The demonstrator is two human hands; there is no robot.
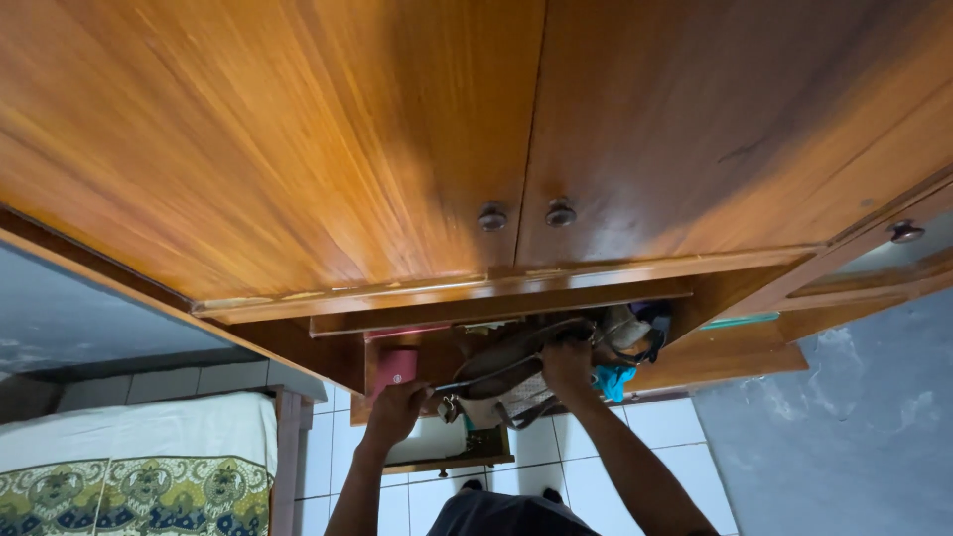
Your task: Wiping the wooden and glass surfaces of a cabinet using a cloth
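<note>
Both hands are working in the low open compartment of the wooden wardrobe [397,149]: the left hand [395,412] is closing its grip beside a dark red booklet [396,365], while the right hand [566,362] is clutching the brown bag's [511,372] strap, apparently to free it.

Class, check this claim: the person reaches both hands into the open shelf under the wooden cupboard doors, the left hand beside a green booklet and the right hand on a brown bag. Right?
One detail is wrong. The head view shows the booklet beside the left hand is dark red, not green. The rest stands: the right hand is on the brown bag under the cupboard doors.
</note>
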